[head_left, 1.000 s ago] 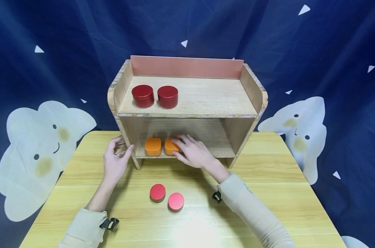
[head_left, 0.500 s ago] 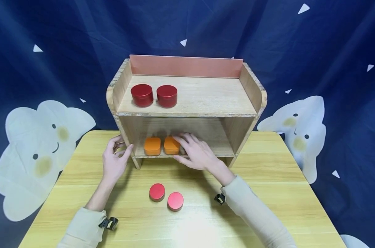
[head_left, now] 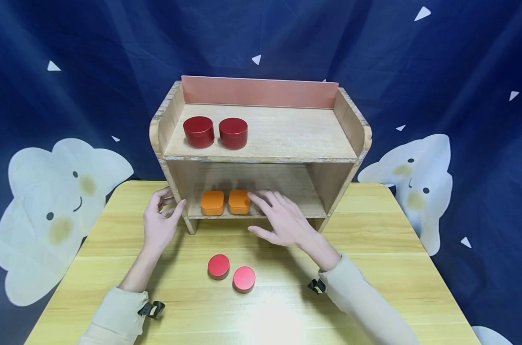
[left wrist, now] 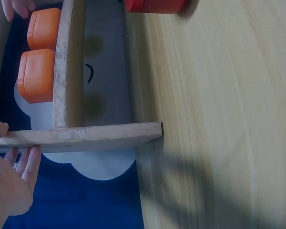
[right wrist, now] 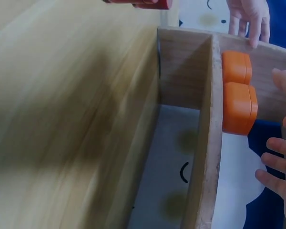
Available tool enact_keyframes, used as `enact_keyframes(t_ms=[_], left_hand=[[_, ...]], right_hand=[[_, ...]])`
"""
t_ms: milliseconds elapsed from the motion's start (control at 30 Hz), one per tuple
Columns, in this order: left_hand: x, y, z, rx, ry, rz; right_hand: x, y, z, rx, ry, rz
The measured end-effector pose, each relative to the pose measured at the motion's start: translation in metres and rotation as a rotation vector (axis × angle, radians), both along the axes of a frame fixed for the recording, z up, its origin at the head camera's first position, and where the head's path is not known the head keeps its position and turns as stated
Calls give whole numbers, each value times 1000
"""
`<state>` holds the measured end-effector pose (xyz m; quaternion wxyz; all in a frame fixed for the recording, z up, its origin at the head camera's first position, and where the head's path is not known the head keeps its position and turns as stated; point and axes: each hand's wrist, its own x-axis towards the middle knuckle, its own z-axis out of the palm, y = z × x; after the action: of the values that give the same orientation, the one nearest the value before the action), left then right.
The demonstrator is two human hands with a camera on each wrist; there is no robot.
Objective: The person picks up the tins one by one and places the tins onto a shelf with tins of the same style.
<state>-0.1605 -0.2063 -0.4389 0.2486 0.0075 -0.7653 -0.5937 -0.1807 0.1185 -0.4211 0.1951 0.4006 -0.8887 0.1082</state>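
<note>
Two orange square tins, the left one (head_left: 212, 202) and the right one (head_left: 239, 201), stand side by side on the lower level of a small wooden shelf (head_left: 295, 139). My left hand (head_left: 159, 223) holds the shelf's left side panel (left wrist: 86, 136), thumb on one face and fingers on the other. Just right of the right tin is my right hand (head_left: 287, 223), fingers spread and nothing in its grasp. A gap shows between that hand (right wrist: 281, 162) and the tins in the right wrist view.
Two dark red round tins, one (head_left: 198, 132) left of the other (head_left: 233, 133), stand on the top level. Two smaller red round tins (head_left: 219, 267) (head_left: 244, 279) lie on the wooden table (head_left: 373, 268) before the shelf. A blue curtain (head_left: 261, 38) hangs behind.
My right hand has let go of the right orange tin and drawn back to the right and toward me. The tin stays put, and the left hand keeps its place on the panel.
</note>
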Motion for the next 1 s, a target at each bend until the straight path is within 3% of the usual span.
enact_keyframes(t_ms=[533, 1000], left_hand=[[0, 0, 2, 1, 0, -12], [1, 0, 1, -7, 0, -8]], right_hand=[[27, 17, -12, 1, -17, 72], [47, 17, -36, 45, -15, 131]])
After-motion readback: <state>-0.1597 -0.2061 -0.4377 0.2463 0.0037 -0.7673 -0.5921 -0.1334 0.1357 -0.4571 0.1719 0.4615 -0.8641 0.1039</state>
